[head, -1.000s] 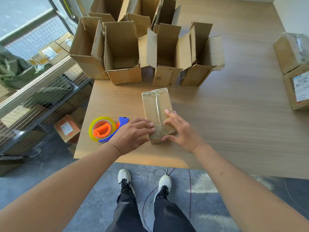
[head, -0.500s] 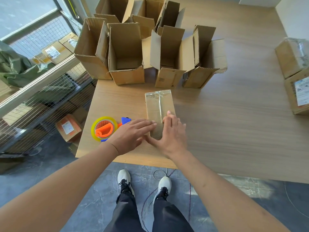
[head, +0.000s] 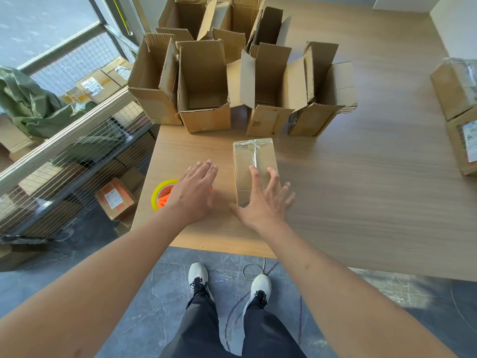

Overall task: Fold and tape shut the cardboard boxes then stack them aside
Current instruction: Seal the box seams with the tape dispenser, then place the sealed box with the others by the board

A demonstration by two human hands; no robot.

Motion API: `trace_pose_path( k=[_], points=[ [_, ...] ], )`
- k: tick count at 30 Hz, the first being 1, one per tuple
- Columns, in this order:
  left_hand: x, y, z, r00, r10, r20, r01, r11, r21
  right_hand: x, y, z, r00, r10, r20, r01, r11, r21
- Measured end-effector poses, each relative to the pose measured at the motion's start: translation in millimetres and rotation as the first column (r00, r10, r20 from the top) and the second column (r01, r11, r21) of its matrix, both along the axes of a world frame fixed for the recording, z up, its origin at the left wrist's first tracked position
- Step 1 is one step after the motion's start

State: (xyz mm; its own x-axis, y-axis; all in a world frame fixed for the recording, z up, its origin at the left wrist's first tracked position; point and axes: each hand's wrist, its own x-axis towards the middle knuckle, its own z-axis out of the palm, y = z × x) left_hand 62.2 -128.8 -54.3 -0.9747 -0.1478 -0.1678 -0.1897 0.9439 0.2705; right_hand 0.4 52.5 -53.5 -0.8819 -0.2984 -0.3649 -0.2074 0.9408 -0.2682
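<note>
Taped box (head: 254, 166) lies flat on the worktop (head: 361, 189), near the front edge. Its long side runs away from the person, with one short end toward the open boxes (head: 204, 86) at the back and the other short end toward the person. Shiny tape runs down its middle.

On the left, the tape roll (head: 161, 193) is yellow and orange and sits on the worktop, partly hidden behind the left hand (head: 195, 193). That hand is flat with straight fingers close together, beside the box and holding nothing. I cannot tell if it touches the worktop.

Next, the right hand (head: 263, 202) is spread wide over the near end of the taped box, holding nothing.

Far right, more taped boxes (head: 456, 91) sit at the worktop's edge.
</note>
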Motion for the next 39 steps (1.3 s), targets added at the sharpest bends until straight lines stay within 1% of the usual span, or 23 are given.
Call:
trace_pose_path(
  k=[3, 8, 12, 16, 21, 28, 34, 39],
  points=[
    [-1, -5, 8, 0.999, 0.027, 0.024, -0.026, 0.999, -0.040, -9, -5, 4, 0.996, -0.061, -0.060, 0.058, 0.996, -0.062],
    [-5, -14, 24, 0.997, 0.063, 0.039, -0.062, 0.997, -0.044, -11, -9, 9, 0.995, -0.097, -0.012, 0.096, 0.994, -0.050],
    [-10, -29, 39, 0.998, -0.007, 0.063, 0.010, 0.999, -0.050, 5, -17, 31, 0.986, -0.168, 0.009, 0.168, 0.983, -0.070],
    [-15, -45, 68, 0.994, -0.085, 0.067, 0.089, 0.994, -0.062, 22, -29, 65, 0.970, -0.238, -0.053, 0.232, 0.968, -0.093],
    [-16, -59, 117, 0.984, -0.175, -0.020, 0.173, 0.982, -0.080, 33, -42, 118, 0.939, -0.312, -0.143, 0.295, 0.947, -0.130],
    [-24, -58, 196, 0.944, -0.298, -0.139, 0.281, 0.951, -0.130, 42, -37, 200, 0.912, -0.361, -0.194, 0.339, 0.931, -0.138],
    [-31, -30, 257, 0.899, -0.372, -0.232, 0.336, 0.925, -0.179, 50, -5, 264, 0.875, -0.414, -0.252, 0.379, 0.908, -0.177],
    [-37, 15, 297, 0.858, -0.437, -0.272, 0.387, 0.896, -0.218, 59, 40, 299, 0.847, -0.439, -0.301, 0.396, 0.898, -0.193]
  ],
)
